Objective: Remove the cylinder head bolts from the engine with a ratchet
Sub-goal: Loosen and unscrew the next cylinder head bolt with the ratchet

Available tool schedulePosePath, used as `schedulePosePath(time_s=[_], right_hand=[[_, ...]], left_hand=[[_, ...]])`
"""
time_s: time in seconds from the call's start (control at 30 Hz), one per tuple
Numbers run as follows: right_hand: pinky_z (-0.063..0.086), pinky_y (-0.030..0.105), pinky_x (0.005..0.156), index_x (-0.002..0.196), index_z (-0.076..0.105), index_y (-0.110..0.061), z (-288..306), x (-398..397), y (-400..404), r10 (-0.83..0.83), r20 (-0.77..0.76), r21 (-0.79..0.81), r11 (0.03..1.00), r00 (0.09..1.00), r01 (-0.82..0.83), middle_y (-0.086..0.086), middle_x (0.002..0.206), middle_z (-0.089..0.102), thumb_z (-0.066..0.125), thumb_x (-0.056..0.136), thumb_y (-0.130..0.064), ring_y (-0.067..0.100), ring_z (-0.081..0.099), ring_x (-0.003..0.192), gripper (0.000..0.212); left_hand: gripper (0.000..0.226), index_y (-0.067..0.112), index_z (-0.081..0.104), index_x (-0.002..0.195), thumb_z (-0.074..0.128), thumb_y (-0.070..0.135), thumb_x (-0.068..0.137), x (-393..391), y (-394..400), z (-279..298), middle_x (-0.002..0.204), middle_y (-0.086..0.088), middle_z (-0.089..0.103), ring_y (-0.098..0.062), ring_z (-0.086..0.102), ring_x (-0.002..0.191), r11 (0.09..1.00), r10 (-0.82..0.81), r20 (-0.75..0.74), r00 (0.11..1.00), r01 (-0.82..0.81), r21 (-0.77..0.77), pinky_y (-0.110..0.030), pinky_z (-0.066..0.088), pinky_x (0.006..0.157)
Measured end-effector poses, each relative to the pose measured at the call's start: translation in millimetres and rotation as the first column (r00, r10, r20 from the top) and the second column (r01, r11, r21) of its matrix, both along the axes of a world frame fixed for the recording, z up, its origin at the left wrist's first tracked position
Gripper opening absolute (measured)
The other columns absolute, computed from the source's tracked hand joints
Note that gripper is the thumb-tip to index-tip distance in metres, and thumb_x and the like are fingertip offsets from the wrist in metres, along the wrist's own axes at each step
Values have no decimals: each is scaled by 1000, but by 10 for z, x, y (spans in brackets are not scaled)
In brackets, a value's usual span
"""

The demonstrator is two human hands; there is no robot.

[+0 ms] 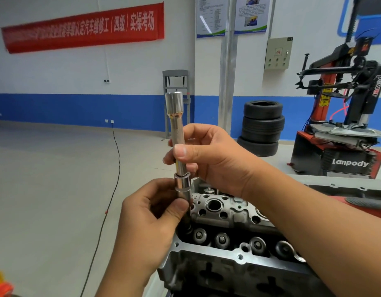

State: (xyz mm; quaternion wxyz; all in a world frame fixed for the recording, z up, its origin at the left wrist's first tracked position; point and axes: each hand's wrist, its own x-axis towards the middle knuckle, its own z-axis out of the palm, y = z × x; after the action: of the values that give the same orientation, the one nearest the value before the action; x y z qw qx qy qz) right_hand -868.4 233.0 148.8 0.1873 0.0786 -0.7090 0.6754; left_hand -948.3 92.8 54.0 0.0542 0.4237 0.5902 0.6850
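Note:
A chrome extension bar point(177, 125) with a socket point(182, 185) on its lower end stands upright over the left end of the grey cylinder head point(219, 213). My right hand point(208, 159) grips the bar's knurled shaft between thumb and fingers. My left hand point(151, 221) pinches a dark bolt point(187, 221) just under the socket, its lower end near the head's edge. No ratchet handle shows on the bar's top. Several valve spring retainers point(258, 245) line the head's near side.
A black cable point(114, 179) runs across the grey floor at left. A stack of tyres point(261, 127) stands by the blue-banded wall. A red and black tyre changer point(344, 125) fills the right. A grey press frame point(175, 82) stands behind the bar.

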Motion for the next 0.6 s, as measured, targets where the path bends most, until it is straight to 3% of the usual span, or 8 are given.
schedulePosePath(time_s=[0.07,0.17,0.3,0.37,0.47,0.6], right_hand=[[44,32,63,83,70,-12,-13,6,30,-32,-11,13,999,999,32,13,83,70,76,81,-8,12,45,54,7],[45,34,62,83,71,-11,-31,28,68,-56,-8,118,991,998,57,6,75,69,78,80,-7,18,56,63,9],[43,30,59,85,70,-8,-35,28,51,-106,-36,204,973,994,112,7,76,70,80,80,-8,20,60,67,11],[43,27,57,89,68,-5,-13,35,45,-103,-26,234,966,994,106,9,77,70,78,82,-9,22,58,68,13],[40,24,50,94,69,-1,64,76,68,-81,13,306,949,997,73,18,82,69,75,86,-11,22,48,60,14],[42,27,50,97,73,1,63,115,32,-137,5,360,924,991,126,18,83,72,81,86,-15,25,49,58,21]], left_hand=[[33,47,75,98,78,34,68,-16,5,-6,91,8,80,-13,77,87,1000,-6,6,1000,5,24,-31,57,81],[36,50,75,100,75,46,64,-33,-2,-9,91,8,80,-13,77,88,999,-16,-21,1000,17,35,-27,59,79],[18,53,75,106,70,41,94,-4,-18,21,100,13,80,-7,76,97,993,-118,-73,990,120,21,-11,53,85],[28,49,73,114,53,37,98,6,-48,49,106,9,79,-11,76,101,982,-187,-55,981,188,9,-12,51,90],[24,44,74,112,59,28,102,27,-31,69,103,6,80,-16,77,92,984,-166,-28,986,167,56,-14,55,83],[31,43,75,96,80,40,65,90,39,58,85,8,78,-13,74,72,988,16,47,999,-23,154,-19,59,67]])
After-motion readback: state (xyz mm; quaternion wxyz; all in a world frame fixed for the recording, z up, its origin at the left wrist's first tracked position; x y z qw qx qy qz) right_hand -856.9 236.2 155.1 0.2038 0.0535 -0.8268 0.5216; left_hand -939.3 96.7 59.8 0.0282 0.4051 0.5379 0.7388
